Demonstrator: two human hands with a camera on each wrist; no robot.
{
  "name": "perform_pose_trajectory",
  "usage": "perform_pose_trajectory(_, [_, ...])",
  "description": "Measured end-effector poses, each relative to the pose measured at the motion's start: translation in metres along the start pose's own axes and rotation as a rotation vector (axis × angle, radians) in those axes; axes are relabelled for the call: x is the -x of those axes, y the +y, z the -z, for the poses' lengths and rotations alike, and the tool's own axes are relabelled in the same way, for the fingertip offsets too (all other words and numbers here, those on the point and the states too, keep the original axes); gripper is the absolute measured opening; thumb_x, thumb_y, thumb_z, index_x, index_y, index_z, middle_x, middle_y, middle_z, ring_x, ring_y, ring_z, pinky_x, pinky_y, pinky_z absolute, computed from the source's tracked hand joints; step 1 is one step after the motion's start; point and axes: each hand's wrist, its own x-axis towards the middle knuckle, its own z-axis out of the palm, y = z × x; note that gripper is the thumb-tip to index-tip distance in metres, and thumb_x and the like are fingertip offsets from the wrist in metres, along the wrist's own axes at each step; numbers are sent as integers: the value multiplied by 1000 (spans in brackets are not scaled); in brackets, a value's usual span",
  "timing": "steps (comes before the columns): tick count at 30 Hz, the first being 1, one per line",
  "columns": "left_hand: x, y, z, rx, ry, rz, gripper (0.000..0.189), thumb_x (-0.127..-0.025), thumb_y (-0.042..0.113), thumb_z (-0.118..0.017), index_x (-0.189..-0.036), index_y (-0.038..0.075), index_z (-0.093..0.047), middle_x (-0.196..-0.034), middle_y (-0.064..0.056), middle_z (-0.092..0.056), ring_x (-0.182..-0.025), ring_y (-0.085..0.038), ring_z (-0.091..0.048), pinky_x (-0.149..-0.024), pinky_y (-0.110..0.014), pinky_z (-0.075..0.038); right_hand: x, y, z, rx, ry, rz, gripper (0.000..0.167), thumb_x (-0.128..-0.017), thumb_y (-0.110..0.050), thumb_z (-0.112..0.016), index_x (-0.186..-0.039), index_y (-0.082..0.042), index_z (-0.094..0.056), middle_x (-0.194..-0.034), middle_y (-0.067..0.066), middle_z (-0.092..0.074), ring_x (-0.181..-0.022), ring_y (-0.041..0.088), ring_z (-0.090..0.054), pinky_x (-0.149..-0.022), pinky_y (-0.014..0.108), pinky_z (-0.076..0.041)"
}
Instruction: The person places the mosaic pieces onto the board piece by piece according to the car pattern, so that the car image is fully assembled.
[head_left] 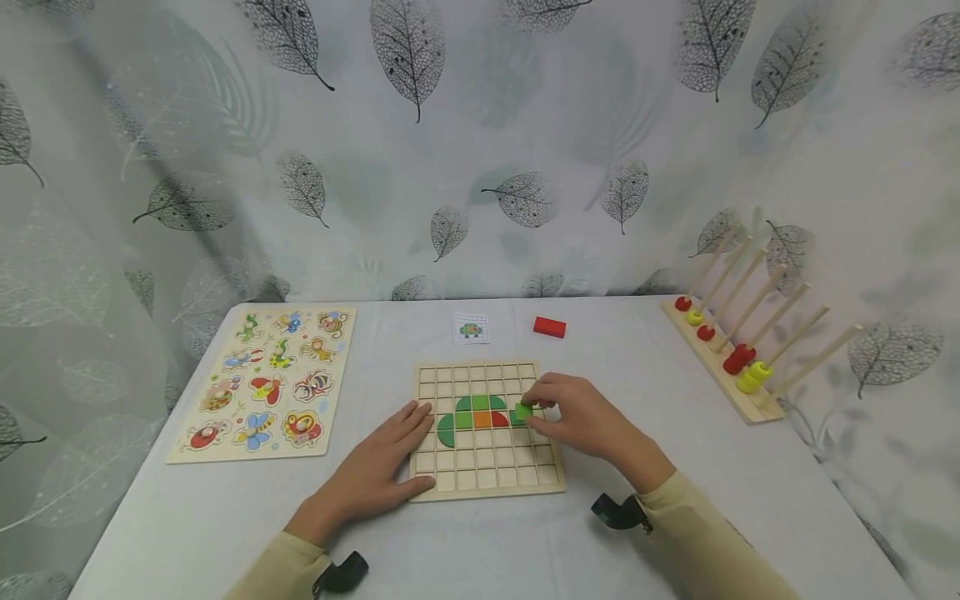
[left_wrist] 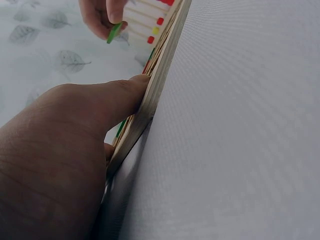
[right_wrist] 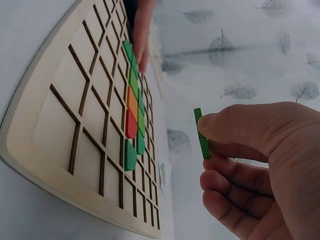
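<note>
A wooden grid board (head_left: 491,495) lies on the table, with several green, orange and red tiles in its middle cells. My left hand (head_left: 378,467) rests on the board's left edge, fingers extended; the left wrist view shows its thumb (left_wrist: 127,92) along the rim. Above the right part of the board, my right hand (head_left: 588,417) pinches a light green square tile (right_wrist: 202,134) between thumb and fingers, held raised off the grid. Just under it sits a darker green tile (right_wrist: 130,156) with a curved edge, next to a red tile (head_left: 498,419).
Behind the board lie a small picture card (head_left: 471,329) and a red block (head_left: 550,327). An insect puzzle board (head_left: 255,383) is at the left. At the right stands a wooden peg rack (head_left: 720,375) with red and yellow beads. A leaf-patterned curtain (head_left: 487,150) hangs behind the table.
</note>
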Motion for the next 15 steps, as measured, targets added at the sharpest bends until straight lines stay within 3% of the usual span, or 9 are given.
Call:
perform_pose_trajectory(9, [0,2,0,4,1,5,92,-99,57,-71,-169,7,-38,-178,-4,-29,-165,-27,-19,-127,-54,-31,-4,-8,-6,-13,-11,38,20,-91,-15,-90,-109,-16,-82,-101,-11,-69,-94,17,-67,-82,34,-63])
perform_pose_trajectory(15, [0,2,1,2,5,3,92,-99,57,-72,-168,6,-39,-177,-5,-30,-165,-27,-20,-127,-54,-31,-10,-15,-12,-29,-19,70,20,-91,-13,-89,-110,-13,-82,-104,-6,-71,-95,22,-70,-83,38,-64])
